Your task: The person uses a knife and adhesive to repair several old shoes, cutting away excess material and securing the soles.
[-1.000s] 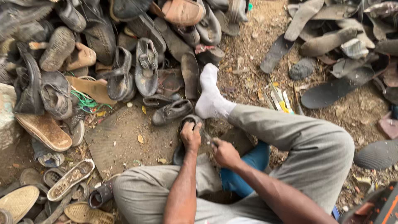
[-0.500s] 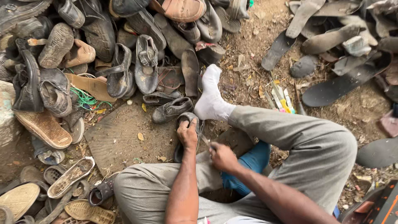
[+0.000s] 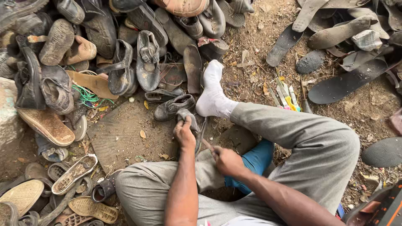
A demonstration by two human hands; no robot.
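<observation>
I sit cross-legged on dirt ground in grey trousers, one foot in a white sock (image 3: 213, 94). My left hand (image 3: 184, 134) grips a worn dark shoe (image 3: 189, 119) that rests against my knee. My right hand (image 3: 228, 161) is closed around a thin tool (image 3: 207, 145) whose tip meets the shoe's side; what kind of tool it is I cannot tell. A second dark shoe (image 3: 171, 106) lies on the ground just beyond the held one.
A big heap of old shoes and sandals (image 3: 104, 50) fills the upper left. Loose soles (image 3: 339, 37) lie at upper right. A flat ribbed slab (image 3: 121, 138) sits left of my knee, green wire (image 3: 86, 97) beyond it. Small tools (image 3: 287, 97) lie by my shin.
Both hands have shifted slightly on the shoe, which has slid a little along my knee. The tool stays at the shoe's side. The view is otherwise steady.
</observation>
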